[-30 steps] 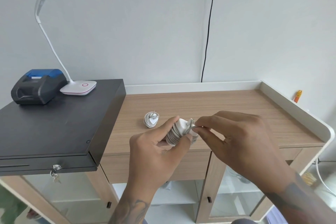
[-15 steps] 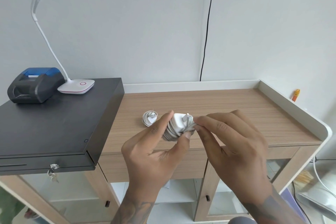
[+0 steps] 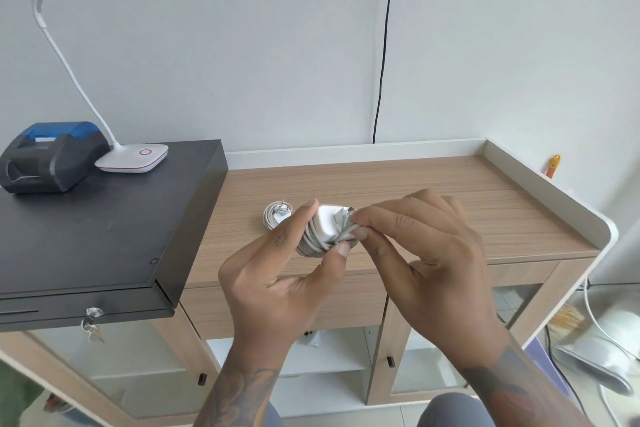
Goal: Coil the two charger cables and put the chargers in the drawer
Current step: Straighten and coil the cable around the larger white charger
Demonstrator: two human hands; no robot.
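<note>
While the left hand [image 3: 277, 274] grips the white charger [image 3: 327, 224] with its cable wound round it, above the wooden counter [image 3: 433, 191], the right hand [image 3: 426, 253] pinches the cable end; a second coiled charger [image 3: 276, 215] lies just beyond, left

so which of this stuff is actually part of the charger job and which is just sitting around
Part of the job:
- charger with cable wound round it, held in the left hand, right hand pinching the cable end
- second coiled charger on the counter
- drawer under the counter, shut

Just lying about:
- lamp
- printer
- black box with keys
</note>
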